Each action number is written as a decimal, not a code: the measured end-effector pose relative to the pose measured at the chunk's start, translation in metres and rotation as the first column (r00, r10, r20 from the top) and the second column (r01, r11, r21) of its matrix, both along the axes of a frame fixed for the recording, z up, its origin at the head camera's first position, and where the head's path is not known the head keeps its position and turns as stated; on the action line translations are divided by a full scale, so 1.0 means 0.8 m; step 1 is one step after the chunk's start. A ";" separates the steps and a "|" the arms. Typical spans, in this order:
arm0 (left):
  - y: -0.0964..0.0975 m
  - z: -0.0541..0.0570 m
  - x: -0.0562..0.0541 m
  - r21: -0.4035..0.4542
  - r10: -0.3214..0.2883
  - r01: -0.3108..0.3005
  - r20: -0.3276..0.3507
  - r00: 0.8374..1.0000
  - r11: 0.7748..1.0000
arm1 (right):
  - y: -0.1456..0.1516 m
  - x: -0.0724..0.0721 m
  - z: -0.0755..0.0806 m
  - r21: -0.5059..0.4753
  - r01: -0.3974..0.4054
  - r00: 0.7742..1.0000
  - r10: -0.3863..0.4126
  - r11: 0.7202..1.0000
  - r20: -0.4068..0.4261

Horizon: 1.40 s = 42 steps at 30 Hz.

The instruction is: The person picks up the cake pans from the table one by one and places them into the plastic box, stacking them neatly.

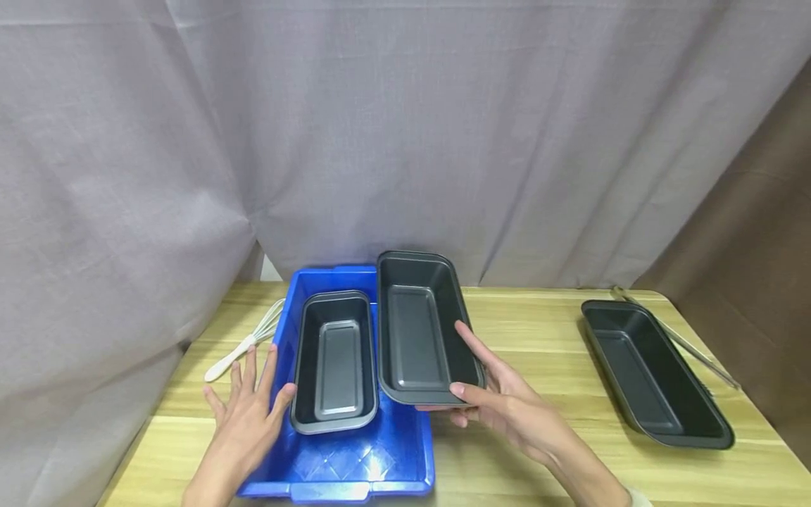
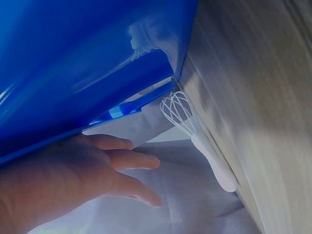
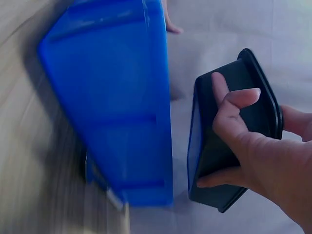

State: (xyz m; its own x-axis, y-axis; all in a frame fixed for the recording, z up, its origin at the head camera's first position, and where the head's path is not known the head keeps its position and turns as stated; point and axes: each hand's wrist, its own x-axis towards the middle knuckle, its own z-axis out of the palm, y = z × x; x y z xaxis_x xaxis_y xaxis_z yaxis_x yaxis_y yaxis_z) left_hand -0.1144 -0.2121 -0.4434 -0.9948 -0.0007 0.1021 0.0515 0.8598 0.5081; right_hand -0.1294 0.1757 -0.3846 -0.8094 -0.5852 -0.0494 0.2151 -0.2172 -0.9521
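Right hand holding a loaf pan over a blue bin

The wooden table (image 1: 557, 352) is carrying the blue bin (image 1: 393, 451), where 1 smaller pan (image 1: 336, 362) is lying. The right hand (image 1: 507, 408) is gripping the near end of the larger loaf pan (image 1: 421, 327), thumb on its rim, above the bin's right edge. The left hand (image 1: 243, 415) is resting flat, fingers spread, against the bin's left wall. No writing is showing.
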 end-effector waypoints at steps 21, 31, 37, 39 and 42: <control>-0.001 -0.006 0.005 0.029 -0.028 0.029 -0.027 0.999 0.999 | -0.130 -0.016 -0.033 0.091 -0.031 0.998 0.025 0.995 0.064; -0.001 -0.004 0.003 0.044 -0.037 0.037 0.002 0.999 0.998 | -0.159 -0.022 -0.043 0.163 -0.041 0.997 0.029 0.986 0.073; -0.002 -0.005 0.003 0.051 -0.037 0.036 0.009 0.999 0.998 | -0.164 -0.024 -0.045 0.201 -0.061 0.998 0.056 0.978 0.027; -0.002 -0.004 0.003 0.057 -0.039 0.038 0.017 0.999 0.998 | -0.164 -0.023 -0.044 0.236 -0.062 0.998 0.063 0.970 0.004; -0.001 -0.003 0.003 0.059 -0.041 0.039 0.021 0.999 0.998 | -0.166 -0.022 -0.043 0.319 -0.044 0.996 0.065 0.947 -0.056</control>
